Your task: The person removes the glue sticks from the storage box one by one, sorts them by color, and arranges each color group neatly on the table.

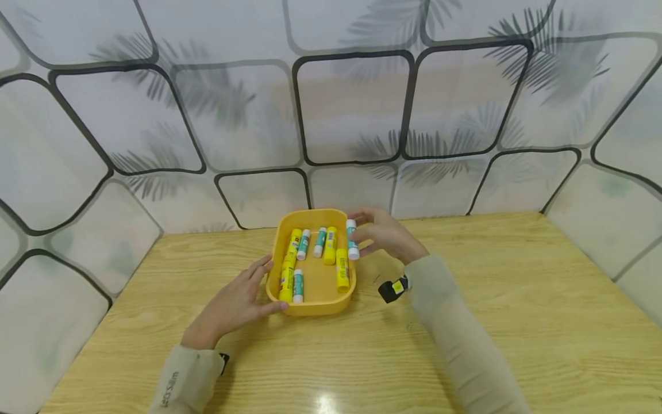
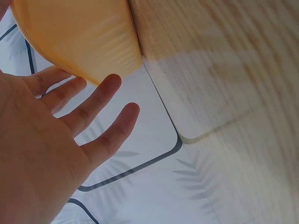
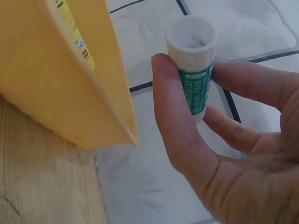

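A yellow plastic basket (image 1: pixel 319 309) stands on the table with several glue sticks lying in it, some yellow and some white with green labels. At the basket's left side my left hand (image 1: pixel 235 305) rests, its fingers spread and fairly straight along the rim. In the left wrist view, the fingers (image 2: pixel 100 103) reach toward the basket's outer wall (image 2: pixel 93 42). My right hand (image 1: pixel 388 234) pinches a white-and-green glue stick (image 1: pixel 352 238) between thumb and fingers at the basket's right rim. The right wrist view shows that glue stick's hollow white end (image 3: pixel 190 37) facing the camera.
The wooden table (image 1: pixel 496 322) extends to both sides of the basket. A patterned white backdrop (image 1: pixel 357 109) rises behind it and along both sides. A black strap piece (image 1: pixel 393 288) with a yellow mark sticks out at the right cuff.
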The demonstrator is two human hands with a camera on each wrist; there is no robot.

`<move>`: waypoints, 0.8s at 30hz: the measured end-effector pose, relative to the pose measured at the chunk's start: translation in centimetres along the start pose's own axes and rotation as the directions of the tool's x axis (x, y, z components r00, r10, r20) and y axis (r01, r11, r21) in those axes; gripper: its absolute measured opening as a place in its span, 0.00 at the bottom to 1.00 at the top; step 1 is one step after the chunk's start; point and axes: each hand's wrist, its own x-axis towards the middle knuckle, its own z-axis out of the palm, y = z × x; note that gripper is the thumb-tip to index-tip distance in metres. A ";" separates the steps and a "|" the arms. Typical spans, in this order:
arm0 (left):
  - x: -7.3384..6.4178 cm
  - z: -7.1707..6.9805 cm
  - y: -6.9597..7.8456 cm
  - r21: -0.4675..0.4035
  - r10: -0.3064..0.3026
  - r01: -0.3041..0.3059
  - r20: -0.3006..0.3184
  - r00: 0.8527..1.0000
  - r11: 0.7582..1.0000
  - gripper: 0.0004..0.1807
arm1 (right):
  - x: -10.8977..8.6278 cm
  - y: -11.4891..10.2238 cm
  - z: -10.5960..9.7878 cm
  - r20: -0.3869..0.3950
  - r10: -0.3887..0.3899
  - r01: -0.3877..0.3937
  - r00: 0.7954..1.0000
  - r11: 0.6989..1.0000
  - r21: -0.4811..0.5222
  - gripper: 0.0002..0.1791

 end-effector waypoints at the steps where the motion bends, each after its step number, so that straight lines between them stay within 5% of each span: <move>1: 0.0 0.0 0.0 0.000 0.000 0.000 -0.001 1.000 1.000 0.53 | -0.1 0.0 -0.1 -0.004 0.002 -0.002 1.000 1.000 -0.005 0.34; 24: 0.0 0.1 -0.1 -0.006 0.001 -0.001 -0.006 1.000 1.000 0.53 | -1.6 2.6 -3.1 -0.040 -0.001 -0.001 0.999 0.999 -0.045 0.31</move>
